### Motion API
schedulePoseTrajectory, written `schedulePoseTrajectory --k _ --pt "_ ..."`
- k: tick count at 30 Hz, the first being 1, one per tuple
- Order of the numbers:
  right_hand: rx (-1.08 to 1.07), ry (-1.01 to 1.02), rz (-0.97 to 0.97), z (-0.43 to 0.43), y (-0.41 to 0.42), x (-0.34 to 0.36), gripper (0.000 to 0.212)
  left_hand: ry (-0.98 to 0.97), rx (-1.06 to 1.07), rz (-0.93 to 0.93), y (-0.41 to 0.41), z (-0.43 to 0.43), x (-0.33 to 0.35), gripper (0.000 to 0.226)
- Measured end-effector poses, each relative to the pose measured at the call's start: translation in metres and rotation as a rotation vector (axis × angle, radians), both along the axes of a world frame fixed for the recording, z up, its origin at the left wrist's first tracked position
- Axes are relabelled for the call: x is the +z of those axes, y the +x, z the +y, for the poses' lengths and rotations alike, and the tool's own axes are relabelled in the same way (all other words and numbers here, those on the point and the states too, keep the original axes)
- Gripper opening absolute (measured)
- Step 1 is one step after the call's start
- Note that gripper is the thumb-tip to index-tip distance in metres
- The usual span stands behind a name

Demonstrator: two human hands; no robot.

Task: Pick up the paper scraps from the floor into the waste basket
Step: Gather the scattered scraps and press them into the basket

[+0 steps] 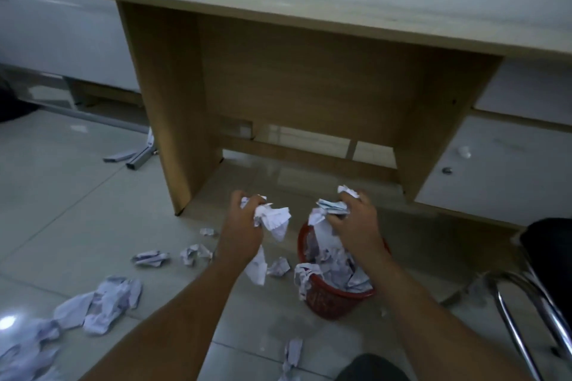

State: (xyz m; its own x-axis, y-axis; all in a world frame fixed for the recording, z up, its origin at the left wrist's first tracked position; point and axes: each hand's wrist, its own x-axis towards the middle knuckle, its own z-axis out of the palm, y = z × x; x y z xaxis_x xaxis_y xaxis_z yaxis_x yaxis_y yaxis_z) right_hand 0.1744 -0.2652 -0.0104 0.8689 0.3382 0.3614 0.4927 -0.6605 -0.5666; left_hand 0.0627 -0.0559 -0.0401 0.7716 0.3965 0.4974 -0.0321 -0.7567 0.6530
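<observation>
A red mesh waste basket (328,303) stands on the tiled floor in front of the desk, heaped with crumpled white paper. My right hand (356,223) hovers over the basket's far rim, shut on a wad of paper scraps (332,207). Left of the basket and above the floor, my left hand (241,226) is shut on another crumpled bundle (274,219), with a strip hanging down from it. Loose scraps lie on the floor to the left: two small balls (151,258) (195,254), a bigger pile (102,303), and one piece near the bottom (292,356).
A wooden desk (278,71) rises right behind the basket, with white drawers (495,164) at the right. A chrome-legged chair (532,303) stands at the right edge. Metal bars (136,158) lie on the floor at the left.
</observation>
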Motion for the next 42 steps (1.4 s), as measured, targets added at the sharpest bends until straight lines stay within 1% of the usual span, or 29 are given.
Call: schedulePoseTrajectory --k 2,3,4,6,7,8,12,14,16,18,19,21,23,24,25,26,27,28,30,32,34,36,38,40,42 --pt "-0.046 -0.064 0.049 -0.025 0.009 -0.006 0.049 -0.023 -0.042 -0.023 0.012 -0.023 0.007 0.034" --pt "-0.063 -0.087 0.063 -0.036 0.013 -0.011 0.050 -0.058 -0.062 -0.036 0.020 -0.035 0.008 0.032" --pt "-0.073 -0.092 0.074 -0.044 0.016 -0.016 0.048 -0.087 -0.080 -0.046 0.027 -0.046 0.009 0.030" --pt "-0.077 -0.088 0.097 -0.060 0.023 -0.029 0.036 -0.111 -0.097 -0.037 0.042 -0.065 0.004 0.027" --pt "-0.076 -0.107 0.120 -0.065 0.025 -0.036 0.031 -0.117 -0.098 -0.026 0.049 -0.072 0.000 0.031" --pt "-0.071 -0.138 0.144 -0.069 0.026 -0.041 0.031 -0.126 -0.095 -0.011 0.057 -0.079 -0.003 0.036" --pt "-0.015 -0.211 0.282 -0.073 0.037 -0.078 0.050 -0.189 -0.077 0.066 0.083 -0.104 -0.012 0.053" --pt "0.023 -0.197 0.351 -0.075 0.052 -0.109 0.055 -0.188 -0.081 0.092 0.095 -0.113 -0.018 0.053" --pt "0.045 -0.151 0.420 -0.074 0.050 -0.109 0.055 -0.156 -0.089 0.103 0.107 -0.121 -0.028 0.049" --pt "0.040 -0.232 0.340 -0.073 0.044 -0.107 0.059 -0.112 -0.087 0.133 0.113 -0.128 -0.039 0.051" --pt "0.034 -0.267 0.331 -0.075 0.042 -0.110 0.064 -0.090 -0.085 0.160 0.115 -0.132 -0.047 0.054" --pt "0.033 -0.302 0.466 -0.075 0.043 -0.114 0.080 -0.052 -0.105 0.206 0.118 -0.139 -0.059 0.054" --pt "0.033 -0.343 0.580 -0.076 0.045 -0.115 0.103 -0.016 -0.147 0.261 0.118 -0.143 -0.068 0.049" --pt "0.038 -0.337 0.619 -0.076 0.046 -0.112 0.115 0.021 -0.159 0.319 0.119 -0.145 -0.072 0.046" --pt "0.038 -0.303 0.654 -0.078 0.046 -0.109 0.123 0.096 -0.164 0.392 0.118 -0.146 -0.077 0.043" --pt "0.029 -0.250 0.685 -0.079 0.043 -0.106 0.127 0.195 -0.168 0.460 0.117 -0.147 -0.081 0.043" --pt "0.022 -0.187 0.689 -0.080 0.041 -0.103 0.126 0.271 -0.174 0.522 0.115 -0.146 -0.088 0.045" --pt "0.010 -0.136 0.676 -0.082 0.038 -0.102 0.124 0.300 -0.181 0.577 0.112 -0.146 -0.093 0.050" --pt "0.054 -0.093 0.608 -0.086 0.034 -0.098 0.121 0.310 -0.156 0.652 0.110 -0.143 -0.101 0.058" --pt "0.173 -0.159 0.578 -0.088 0.029 -0.092 0.117 0.336 -0.145 0.724 0.113 -0.138 -0.106 0.062" --pt "0.249 -0.286 0.592 -0.090 0.021 -0.087 0.115 0.367 -0.204 0.831 0.119 -0.133 -0.106 0.065" --pt "0.259 -0.365 0.594 -0.090 0.015 -0.088 0.122 0.257 -0.272 0.871 0.124 -0.128 -0.099 0.069" --pt "0.240 -0.429 0.604 -0.087 0.014 -0.092 0.126 0.138 -0.312 0.844 0.127 -0.121 -0.090 0.075" --pt "0.217 -0.505 0.605 -0.084 0.014 -0.092 0.122 0.111 -0.372 0.842 0.129 -0.116 -0.076 0.082" --pt "0.207 -0.549 0.605 -0.082 0.013 -0.092 0.115 0.127 -0.410 0.885 0.129 -0.111 -0.058 0.088"
